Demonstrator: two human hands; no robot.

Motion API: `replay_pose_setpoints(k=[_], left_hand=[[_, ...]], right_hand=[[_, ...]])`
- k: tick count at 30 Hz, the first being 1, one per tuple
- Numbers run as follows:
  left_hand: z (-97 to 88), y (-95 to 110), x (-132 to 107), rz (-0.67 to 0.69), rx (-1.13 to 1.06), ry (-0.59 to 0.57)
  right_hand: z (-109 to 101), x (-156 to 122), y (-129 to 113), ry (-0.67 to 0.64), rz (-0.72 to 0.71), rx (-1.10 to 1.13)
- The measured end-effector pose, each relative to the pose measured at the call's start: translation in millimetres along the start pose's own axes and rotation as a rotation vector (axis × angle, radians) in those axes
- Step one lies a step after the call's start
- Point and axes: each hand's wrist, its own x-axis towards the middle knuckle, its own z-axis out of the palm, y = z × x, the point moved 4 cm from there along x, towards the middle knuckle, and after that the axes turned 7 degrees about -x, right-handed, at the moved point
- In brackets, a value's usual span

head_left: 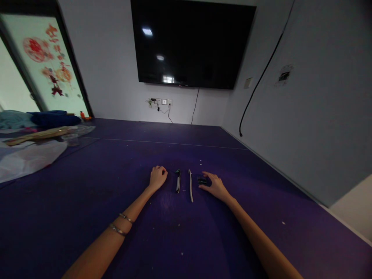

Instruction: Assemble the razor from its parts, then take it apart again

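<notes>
My left hand (158, 177) rests on the purple surface with its fingers curled in, and nothing shows in it. Just to its right lies a razor (178, 182) with a dark head and a pale strip on its handle. A thin whitish toothbrush (190, 186) lies lengthwise beside the razor. Further right, my right hand (215, 186) has thumb and fingers spread around a small dark, partly see-through object (201, 180). This object lies flat between the fingertips; its kind is unclear, and I cannot tell whether the fingers touch it.
The wide purple surface (168, 240) carries small pale specks. At far left lie a whitish plastic sheet (31, 161), a clear cup (71, 138) and dark blue cloth (55, 119). A television (192, 46) hangs on the wall above sockets. A black cable (255, 87) dangles at right.
</notes>
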Motion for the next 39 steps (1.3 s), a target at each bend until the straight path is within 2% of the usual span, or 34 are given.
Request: replay_pose_setpoints(k=[6, 19, 24, 30, 33, 39], left_hand=[[1.3, -0.8, 0.1, 0.008, 0.002, 0.005], [-2.3, 2.6, -2.8, 0.016, 0.026, -0.015], [-1.5, 7.9, -6.6, 0.078, 0.087, -0.043], [-0.6, 15.9, -13.0, 0.129, 0.162, -0.013], [0.4, 15.6, -13.3, 0.113, 0.15, -0.028], [-0.1, 15.9, -13.7, 0.135, 0.164, -0.032]], right_hand=[[-0.4, -1.0, 9.2, 0.002, -0.031, 0.104], [1.4, -0.7, 6.7, 0.032, -0.059, 0.064], [-13.4, -3.0, 9.0, 0.13, -0.114, -0.004], [-31.7, -12.0, 33.7, 0.145, -0.083, -0.164], [-27.4, -12.6, 37.0, 0.123, -0.091, -0.137], [-9.4, -6.0, 19.3, 0.064, -0.113, -0.105]])
